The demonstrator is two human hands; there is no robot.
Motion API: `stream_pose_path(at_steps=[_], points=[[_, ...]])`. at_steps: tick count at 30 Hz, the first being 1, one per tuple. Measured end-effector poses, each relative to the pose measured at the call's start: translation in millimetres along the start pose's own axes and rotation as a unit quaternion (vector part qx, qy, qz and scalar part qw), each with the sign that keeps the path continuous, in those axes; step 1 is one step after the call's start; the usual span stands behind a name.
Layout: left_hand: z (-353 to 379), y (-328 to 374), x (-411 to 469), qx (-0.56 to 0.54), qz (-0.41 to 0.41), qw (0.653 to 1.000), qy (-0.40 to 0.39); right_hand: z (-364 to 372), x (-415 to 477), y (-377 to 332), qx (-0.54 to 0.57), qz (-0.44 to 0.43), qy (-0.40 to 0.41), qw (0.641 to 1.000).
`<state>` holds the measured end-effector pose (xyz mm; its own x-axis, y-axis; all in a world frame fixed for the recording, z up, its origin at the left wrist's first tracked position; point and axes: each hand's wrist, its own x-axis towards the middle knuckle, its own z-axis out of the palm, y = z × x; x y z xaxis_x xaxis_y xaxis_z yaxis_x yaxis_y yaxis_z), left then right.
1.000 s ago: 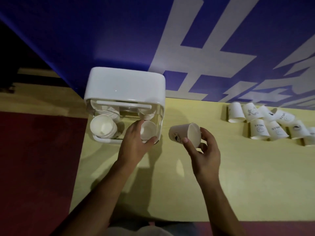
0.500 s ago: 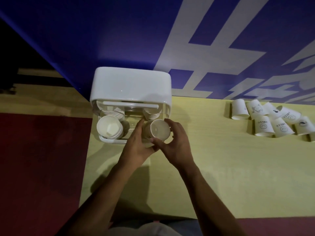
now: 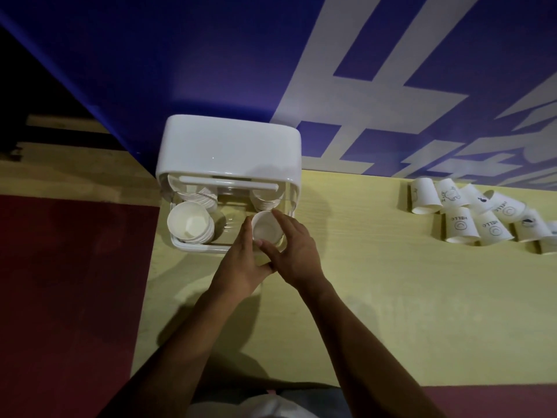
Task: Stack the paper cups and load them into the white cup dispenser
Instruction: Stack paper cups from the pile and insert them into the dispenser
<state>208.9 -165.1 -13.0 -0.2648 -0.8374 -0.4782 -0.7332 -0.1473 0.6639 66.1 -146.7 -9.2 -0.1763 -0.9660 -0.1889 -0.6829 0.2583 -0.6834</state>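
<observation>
- Thumb and forefinger of the right hand point(image 3: 295, 254) curl round a white paper cup point(image 3: 266, 227), mouth up, in the right-hand bay of the white plastic cup dispenser point(image 3: 229, 146)
- Left hand point(image 3: 241, 260) lies against that cup's left side; whether it grips cannot be told
- Stack of white paper cups point(image 3: 190, 224) fills the left bay
- Printed paper cups point(image 3: 461, 218) stand upside down on the pale yellow tabletop point(image 3: 376, 312), well apart to the right
</observation>
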Motion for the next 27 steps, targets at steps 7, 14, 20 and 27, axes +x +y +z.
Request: stream_pose_path(at_steps=[7, 14, 20, 27], points=[[4.7, 47.3, -50.9, 0.044, 0.05, 0.978, 0.199, -40.0, -26.9, 16.9, 0.075, 0.026, 0.048, 0.996], [76.8, 176.0, -12.8, 0.108, 0.194, 0.974, 0.039, -146.9, -68.9, 110.9, 0.188, 0.219, 0.181, 0.94], [186.0, 283.1, 94.9, 0.287, 0.261, 0.919, -0.063, -229.2, -112.0, 214.8, 0.215, 0.282, 0.216, 0.91], [303.2, 334.8, 158.4, -0.021, -0.148, 0.987, 0.057, -275.3, -139.5, 311.1, 0.218, 0.33, 0.179, 0.901]])
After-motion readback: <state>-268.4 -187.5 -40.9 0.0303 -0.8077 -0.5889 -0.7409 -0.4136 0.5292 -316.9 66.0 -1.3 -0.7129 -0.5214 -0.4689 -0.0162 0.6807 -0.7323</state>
